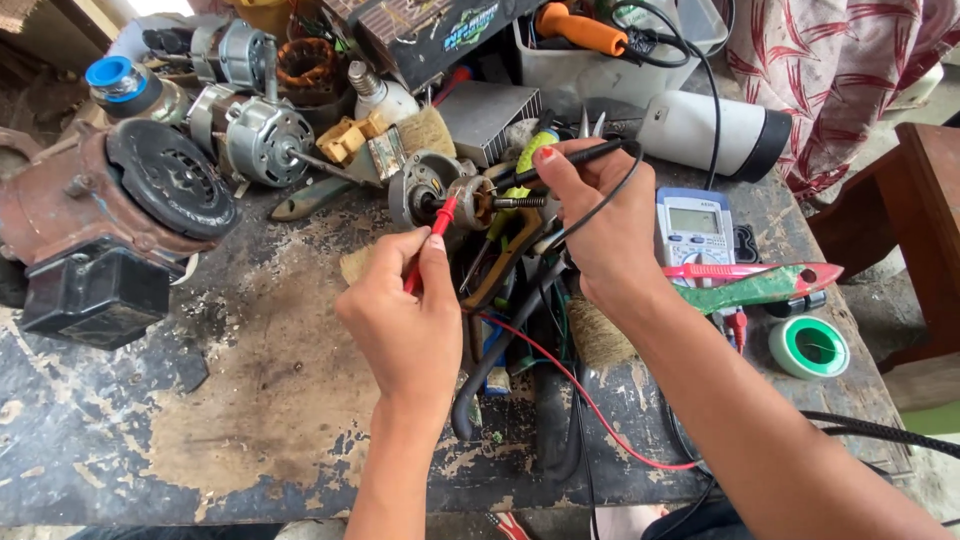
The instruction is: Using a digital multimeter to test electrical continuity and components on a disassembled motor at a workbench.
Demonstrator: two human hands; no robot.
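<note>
Left hand fingers pinch a red probe against the small motor on the tabletop — right hand fingers pinch a black probe just above it, multimeter beside

Bright soft daylight, faint shadows, sharp focus, slight wide-angle bending at edges

A small meter lies on the table just right of the hands, and it has a pale grey screen shaped like a box lying on its side. At the top of the table lies a long dark box with a bright blue and green label on its side.
</note>
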